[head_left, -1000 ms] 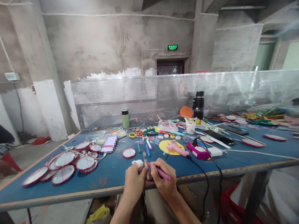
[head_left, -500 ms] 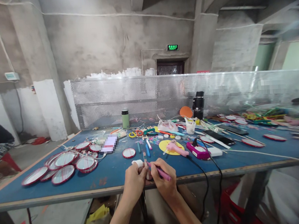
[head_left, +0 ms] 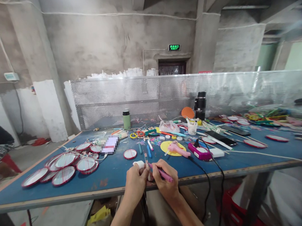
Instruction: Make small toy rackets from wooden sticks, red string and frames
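My left hand (head_left: 135, 182) is closed around a narrow flat stick (head_left: 146, 159), which stands upright at the table's near edge. Something white (head_left: 138, 164) shows at that hand's index finger; whether it is a wrap or a separate piece, I cannot tell. In my right hand (head_left: 168, 185) is a pink marker pen (head_left: 167, 176), gripped as for writing, its tip end against or very close to the stick. My fingers partly hide the stick's lower part. Just beyond lie a blue marker (head_left: 149, 152), a white-and-pink marker (head_left: 150, 145) and a small round red-rimmed mirror (head_left: 130, 154).
Red-rimmed mirrors (head_left: 64, 176) are piled on the left beside a phone (head_left: 110, 144). A pink glue gun (head_left: 177, 149) rests on a yellow disc (head_left: 165, 147), near a purple box (head_left: 199, 152). Black cables (head_left: 222, 176) hang over the front edge. A green bottle (head_left: 126, 120) stands behind.
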`<state>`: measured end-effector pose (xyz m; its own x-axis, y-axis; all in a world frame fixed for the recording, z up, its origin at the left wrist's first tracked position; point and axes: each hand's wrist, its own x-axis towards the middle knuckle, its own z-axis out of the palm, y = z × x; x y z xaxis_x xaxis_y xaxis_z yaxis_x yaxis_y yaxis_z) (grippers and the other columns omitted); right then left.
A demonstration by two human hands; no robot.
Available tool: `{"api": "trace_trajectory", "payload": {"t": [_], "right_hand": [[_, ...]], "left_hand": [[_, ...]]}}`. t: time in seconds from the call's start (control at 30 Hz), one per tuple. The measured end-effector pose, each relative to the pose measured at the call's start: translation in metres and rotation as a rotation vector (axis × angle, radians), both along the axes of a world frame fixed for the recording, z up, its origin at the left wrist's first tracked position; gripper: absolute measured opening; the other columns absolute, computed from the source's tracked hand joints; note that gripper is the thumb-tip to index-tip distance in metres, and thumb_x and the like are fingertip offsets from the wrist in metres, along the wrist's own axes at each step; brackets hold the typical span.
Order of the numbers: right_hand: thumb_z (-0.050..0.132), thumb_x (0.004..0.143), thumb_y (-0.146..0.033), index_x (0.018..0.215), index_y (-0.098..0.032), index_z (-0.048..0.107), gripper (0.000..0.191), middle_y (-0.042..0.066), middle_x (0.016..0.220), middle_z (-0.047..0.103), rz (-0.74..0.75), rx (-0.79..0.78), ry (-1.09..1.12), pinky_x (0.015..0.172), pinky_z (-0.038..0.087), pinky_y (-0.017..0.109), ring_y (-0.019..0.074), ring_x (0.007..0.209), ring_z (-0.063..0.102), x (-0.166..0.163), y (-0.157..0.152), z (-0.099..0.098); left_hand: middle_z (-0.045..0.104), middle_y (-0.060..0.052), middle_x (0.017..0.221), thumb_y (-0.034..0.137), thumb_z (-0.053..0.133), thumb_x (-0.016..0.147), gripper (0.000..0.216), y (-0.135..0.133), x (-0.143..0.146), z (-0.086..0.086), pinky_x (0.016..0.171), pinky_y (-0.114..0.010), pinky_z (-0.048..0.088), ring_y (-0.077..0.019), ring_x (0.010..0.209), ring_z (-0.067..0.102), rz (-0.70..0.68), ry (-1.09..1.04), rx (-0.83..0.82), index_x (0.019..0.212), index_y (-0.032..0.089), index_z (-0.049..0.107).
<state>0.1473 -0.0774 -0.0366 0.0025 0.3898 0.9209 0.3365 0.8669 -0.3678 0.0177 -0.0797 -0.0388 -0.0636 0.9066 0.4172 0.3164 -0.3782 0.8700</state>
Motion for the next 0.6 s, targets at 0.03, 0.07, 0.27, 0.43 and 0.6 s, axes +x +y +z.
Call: {"api": "trace_trajectory", "payload": {"t": [0.03,0.07,0.27,0.43,0.6], "right_hand": [[0.053,0.091,-0.013,0.078,-0.019,0.061,0.016,-0.001,0.065,0.058,-0.002,0.0,0.002,0.058,0.046,0.024,0.0115,0.056,0.056,0.0001,-0.0001,-0.0002],[0.053,0.091,-0.013,0.078,-0.019,0.061,0.016,-0.001,0.065,0.058,-0.002,-0.001,0.001,0.058,0.046,0.024,0.0118,0.056,0.056,0.0001,-0.0004,-0.0001],[0.054,0.09,-0.014,0.078,-0.019,0.062,0.015,0.0,0.066,0.061,0.007,0.008,-0.027,0.058,0.047,0.024,0.0125,0.058,0.058,-0.0019,-0.0024,0.0025],[0.053,0.09,-0.013,0.078,-0.019,0.062,0.016,0.0,0.066,0.059,-0.005,0.004,-0.017,0.057,0.046,0.024,0.0121,0.057,0.057,-0.0004,-0.0011,0.001],[0.053,0.09,-0.012,0.078,-0.019,0.061,0.016,0.0,0.064,0.058,0.001,0.014,-0.015,0.058,0.046,0.024,0.0117,0.056,0.056,-0.0009,-0.0021,0.0023]], "left_hand": [[0.055,0.002,0.055,0.049,0.057,0.083,0.035,0.0,-0.0001,0.0001,0.049,-0.021,0.039,-0.0125,0.052,0.05,-0.001,0.0,-0.002,0.066,0.018,0.057],[0.055,0.002,0.055,0.048,0.056,0.083,0.035,0.0,-0.0002,0.0002,0.049,-0.021,0.039,-0.0126,0.052,0.05,-0.002,0.0,-0.004,0.066,0.018,0.057],[0.056,0.002,0.054,0.049,0.057,0.082,0.035,-0.0012,0.0004,0.0014,0.048,-0.021,0.04,-0.0129,0.051,0.05,-0.007,-0.01,-0.018,0.066,0.018,0.057],[0.059,0.002,0.056,0.051,0.055,0.083,0.035,-0.0026,0.0015,0.003,0.047,-0.021,0.041,-0.013,0.05,0.052,-0.025,-0.018,-0.027,0.069,0.019,0.059],[0.057,0.002,0.055,0.048,0.056,0.083,0.034,-0.0019,0.0005,0.0022,0.048,-0.021,0.041,-0.0129,0.051,0.052,-0.021,-0.011,-0.018,0.065,0.019,0.056]]}}
